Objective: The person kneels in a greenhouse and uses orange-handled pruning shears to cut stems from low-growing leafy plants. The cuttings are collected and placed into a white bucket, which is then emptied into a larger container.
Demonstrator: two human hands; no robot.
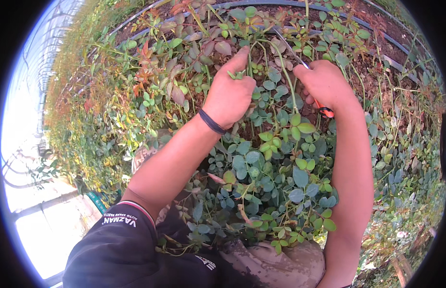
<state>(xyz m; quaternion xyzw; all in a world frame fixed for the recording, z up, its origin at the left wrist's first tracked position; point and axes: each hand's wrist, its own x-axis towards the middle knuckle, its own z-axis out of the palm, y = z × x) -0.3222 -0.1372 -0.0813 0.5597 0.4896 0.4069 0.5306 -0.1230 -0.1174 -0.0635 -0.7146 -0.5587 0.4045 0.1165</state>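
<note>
Before me, leafy rose-like plants with bent green stems (pixel 286 68) fill the middle of the head view. My left hand (pixel 234 88) is closed around a small piece of green stem and leaf (pixel 237 75), its index finger pointing up beside a green stem. To its right, my right hand (pixel 322 81) grips a tool with an orange and black handle (pixel 324 109). A thin metal blade or shaft (pixel 291 48) runs from that hand up and left to the base of the plants; its tip is partly hidden among leaves.
Dark irrigation pipes (pixel 277 3) curve across the soil at the top. Dense foliage surrounds both arms and reaches my lap, over camouflage trousers (pixel 280 261). A bright greenhouse frame (pixel 46 207) lies at the left. Several sticks (pixel 403 268) show at the lower right.
</note>
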